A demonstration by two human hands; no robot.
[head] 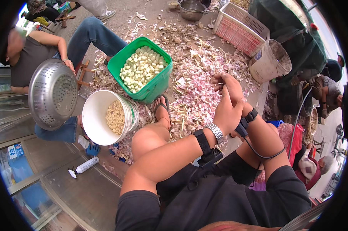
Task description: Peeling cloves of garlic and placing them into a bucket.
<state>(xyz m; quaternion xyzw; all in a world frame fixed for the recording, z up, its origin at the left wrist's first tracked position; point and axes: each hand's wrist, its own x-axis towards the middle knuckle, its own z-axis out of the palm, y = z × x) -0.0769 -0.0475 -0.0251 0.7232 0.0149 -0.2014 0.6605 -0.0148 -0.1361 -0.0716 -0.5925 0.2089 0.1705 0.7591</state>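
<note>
Over the heap of garlic skins (194, 83), my left hand (227, 112) lies against the base of my right hand (233, 88), with part of its fingers hidden. My right hand's fingers are loosely bent and apart, with nothing visible in them. A metal watch and a black strap circle my left wrist; another black strap with a device and cable is on my right. Left of my hands stands a green bucket (159, 89) full of peeled garlic cloves (143, 68). Beside it, a white bucket (94, 115) holds yellowish cloves (115, 117).
A seated person at left holds a steel colander (54, 93). A spray bottle (87, 165) lies lower left. A plastic crate (240, 31) and a dirty white bucket (263, 68) stand upper right; a metal pot (192, 11) is at the top. Other people sit at far right.
</note>
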